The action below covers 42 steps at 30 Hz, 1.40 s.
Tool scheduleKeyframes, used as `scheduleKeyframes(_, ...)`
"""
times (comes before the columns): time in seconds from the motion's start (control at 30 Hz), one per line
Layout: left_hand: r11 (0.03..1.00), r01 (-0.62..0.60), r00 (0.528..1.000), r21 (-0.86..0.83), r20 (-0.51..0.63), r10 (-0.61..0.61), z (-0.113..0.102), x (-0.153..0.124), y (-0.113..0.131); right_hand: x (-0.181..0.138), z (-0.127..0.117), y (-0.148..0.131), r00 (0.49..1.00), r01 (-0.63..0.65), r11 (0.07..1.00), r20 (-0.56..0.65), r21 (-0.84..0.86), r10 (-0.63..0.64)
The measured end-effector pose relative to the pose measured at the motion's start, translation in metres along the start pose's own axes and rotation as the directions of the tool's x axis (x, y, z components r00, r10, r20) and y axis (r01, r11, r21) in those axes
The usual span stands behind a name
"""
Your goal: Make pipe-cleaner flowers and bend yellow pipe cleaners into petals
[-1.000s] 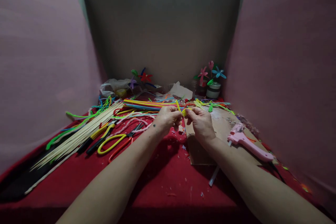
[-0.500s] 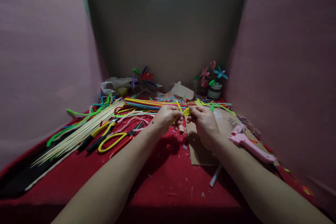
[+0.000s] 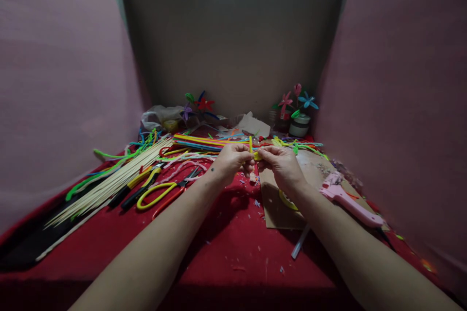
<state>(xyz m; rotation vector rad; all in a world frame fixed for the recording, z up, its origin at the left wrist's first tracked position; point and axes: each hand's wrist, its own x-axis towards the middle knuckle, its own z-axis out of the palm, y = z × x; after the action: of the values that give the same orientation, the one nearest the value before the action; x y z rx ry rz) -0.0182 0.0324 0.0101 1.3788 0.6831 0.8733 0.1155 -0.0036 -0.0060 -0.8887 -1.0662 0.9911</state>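
Wire (image 3: 250, 144) in yellow is pinched in the grip of left hand (image 3: 234, 159) and right hand (image 3: 280, 163), presumably to steady it above the tabletop (image 3: 233, 248).

Clock centre: midway between the left grip (image 3: 237, 160) and right grip (image 3: 282, 163). At 6 o'clock, an open lane over the red counter (image 3: 226, 257) runs between the forearms (image 3: 175, 233), with only low scraps (image 3: 257, 203). Obstacles: scissors (image 3: 181, 184), 8–9 o'clock; pipe-cleaner bundle (image 3: 207, 143), 10; jar (image 3: 299, 127), 2; glue gun (image 3: 352, 204), 4.
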Motion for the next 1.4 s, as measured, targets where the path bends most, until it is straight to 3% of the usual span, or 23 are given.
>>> scheduleKeyframes(0.27,0.998,0.029,1.000,0.059,0.009,-0.029,0.005,0.000,0.002,-0.002,-0.001,-0.010,0.998,-0.066,0.980,0.004,-0.189,0.068)
scheduleKeyframes(0.57,0.999,0.028,0.999,0.025,-0.038,-0.027,0.000,0.000,0.007,0.000,-0.004,-0.005,0.993,-0.115,0.993,0.035,-0.035,0.116)
scheduleKeyframes(0.8,0.998,0.022,0.997,0.061,-0.076,-0.018,0.007,-0.001,0.006,-0.002,0.000,-0.004,0.995,-0.002,0.977,-0.102,-0.214,-0.021)
scheduleKeyframes(0.97,0.999,0.027,1.000,0.035,-0.014,-0.027,-0.001,-0.001,0.004,-0.001,-0.001,-0.006,0.995,0.016,0.997,-0.094,-0.079,-0.023)
scheduleKeyframes(1.1,0.999,0.026,0.999,-0.032,-0.026,-0.027,-0.002,0.000,0.001,0.001,-0.001,-0.003,1.000,-0.019,0.998,0.000,0.067,0.019)
scheduleKeyframes(1.3,0.997,0.037,0.998,-0.068,0.051,-0.034,-0.005,0.002,0.000,0.001,0.000,-0.004,0.999,-0.051,0.997,-0.002,0.065,0.051)
scheduleKeyframes(1.4,0.997,0.016,0.999,-0.075,0.030,-0.013,-0.008,0.004,-0.001,0.002,-0.001,-0.002,0.999,-0.036,0.998,-0.013,0.057,0.037)
